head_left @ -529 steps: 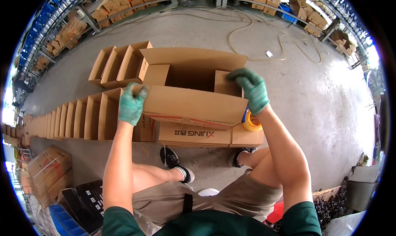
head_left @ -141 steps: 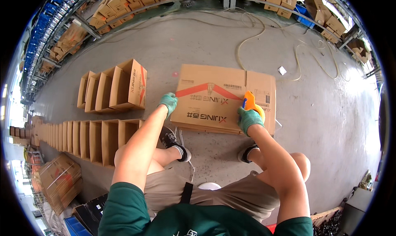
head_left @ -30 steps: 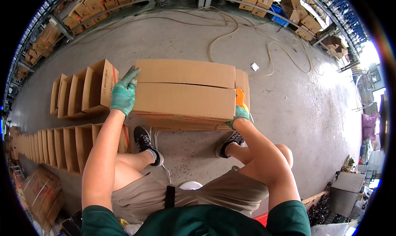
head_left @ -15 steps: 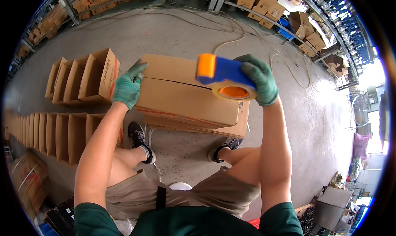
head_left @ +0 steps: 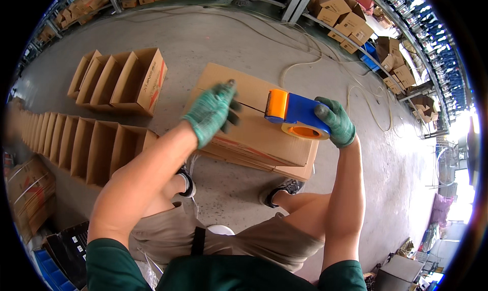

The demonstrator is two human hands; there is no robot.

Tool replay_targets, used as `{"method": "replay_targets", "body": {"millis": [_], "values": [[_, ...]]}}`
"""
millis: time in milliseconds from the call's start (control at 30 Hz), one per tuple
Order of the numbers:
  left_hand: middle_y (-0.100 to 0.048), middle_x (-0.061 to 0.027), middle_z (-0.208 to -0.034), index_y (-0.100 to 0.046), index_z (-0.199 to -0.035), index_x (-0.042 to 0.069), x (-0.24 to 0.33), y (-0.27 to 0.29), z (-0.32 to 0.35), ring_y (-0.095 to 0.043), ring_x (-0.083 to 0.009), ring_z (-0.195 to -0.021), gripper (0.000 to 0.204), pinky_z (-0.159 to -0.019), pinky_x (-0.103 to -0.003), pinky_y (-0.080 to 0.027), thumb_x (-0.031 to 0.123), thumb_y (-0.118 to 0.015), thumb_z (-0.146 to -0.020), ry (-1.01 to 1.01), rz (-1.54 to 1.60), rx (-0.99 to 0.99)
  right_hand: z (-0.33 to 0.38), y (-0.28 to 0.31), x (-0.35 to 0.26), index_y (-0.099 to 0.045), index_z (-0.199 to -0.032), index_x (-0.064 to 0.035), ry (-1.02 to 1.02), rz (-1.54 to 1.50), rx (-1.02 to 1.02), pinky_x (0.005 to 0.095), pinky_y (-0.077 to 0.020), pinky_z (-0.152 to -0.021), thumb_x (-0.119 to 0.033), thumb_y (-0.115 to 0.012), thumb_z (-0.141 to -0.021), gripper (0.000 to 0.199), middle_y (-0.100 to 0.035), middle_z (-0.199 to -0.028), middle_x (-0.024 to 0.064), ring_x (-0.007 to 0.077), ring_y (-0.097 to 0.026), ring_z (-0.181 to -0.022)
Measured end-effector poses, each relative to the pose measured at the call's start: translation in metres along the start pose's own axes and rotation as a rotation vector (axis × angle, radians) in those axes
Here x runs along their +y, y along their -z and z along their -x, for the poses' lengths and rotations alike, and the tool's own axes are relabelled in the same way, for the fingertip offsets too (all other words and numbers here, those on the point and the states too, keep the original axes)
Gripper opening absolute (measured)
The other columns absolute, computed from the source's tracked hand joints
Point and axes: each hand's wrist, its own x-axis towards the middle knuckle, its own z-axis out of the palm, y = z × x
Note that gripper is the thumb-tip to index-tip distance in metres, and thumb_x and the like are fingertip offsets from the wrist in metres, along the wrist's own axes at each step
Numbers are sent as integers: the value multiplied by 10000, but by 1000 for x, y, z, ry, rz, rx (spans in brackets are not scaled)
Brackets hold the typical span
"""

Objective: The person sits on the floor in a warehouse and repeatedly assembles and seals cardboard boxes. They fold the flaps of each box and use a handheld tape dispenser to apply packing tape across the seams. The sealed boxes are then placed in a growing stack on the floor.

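Note:
A closed cardboard box (head_left: 277, 141) lies before me on a stack of flat cardboard (head_left: 300, 172), its top flaps meeting along a dark seam. My right hand (head_left: 339, 123), in a green glove, grips a blue tape dispenser (head_left: 306, 109) with an orange front end, held above the box's right part. The roll of tape (head_left: 305, 132) shows on its underside. Over the left part of the box is my left hand (head_left: 211, 113), also gloved; its fingers are apart and nothing shows in them. Whether it touches the cardboard I cannot tell.
Open cardboard boxes (head_left: 145, 85) stand in a short row at the left, with a longer row (head_left: 81, 146) nearer me. A hose (head_left: 297, 64) snakes over the floor beyond the box. Racks with small cartons (head_left: 351, 24) line the far side. My shoes flank the stack.
My left hand has left the box's left edge and moved right, over its top. The tape dispenser has shifted right and slightly nearer in the picture. The whole view has turned somewhat.

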Motion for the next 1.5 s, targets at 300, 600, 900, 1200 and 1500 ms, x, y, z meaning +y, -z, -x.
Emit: {"method": "replay_targets", "body": {"millis": [300,600,900,1200,1500], "values": [[-640,-42,-839,-595,-1127,89,-20,-74,9,-616,-129,-629,349,-487,-294,-481,390,-422,-1094,60,178,25,0,-1,-5,-687,-856,-49,30,45,-31,313,-453,-671,-641,-703,-809,594,-563,-717,15,121,-524,-706],[-680,-125,-1020,-607,-1161,41,-35,90,-53,-688,-278,-942,302,-832,-407,-559,287,-451,-1083,-469,-407,645,-6,-7,-31,-733,-989,-16,3,257,-118,316,-519,-707,-627,-739,-806,637,-665,-769,70,150,-613,-717],[-685,-107,-1112,-661,-1088,51,-70,127,-79,-678,-194,-905,281,-797,-316,-575,291,-517,-1062,-69,199,394,-17,-22,-39,-708,-958,4,-96,217,-105,289,-480,-676,-522,-772,-848,541,-621,-804,10,103,-547,-757],[-463,-170,-1518,-410,-1524,118,-63,139,-88,-495,-280,-1343,684,-1119,-389,-412,274,-728,-939,-654,-815,504,-21,-25,-50,-691,-1196,55,-133,266,-148,313,-568,-800,-547,-761,-852,697,-726,-970,128,195,-683,-862],[-254,-124,-1656,-228,-1612,182,7,65,-33,-197,-338,-1538,1091,-1250,-498,-208,501,-820,-753,-621,-1579,-188,-6,22,-43,-705,-1129,42,-169,302,-193,303,-554,-764,-513,-728,-881,608,-717,-934,92,154,-660,-829]]}}
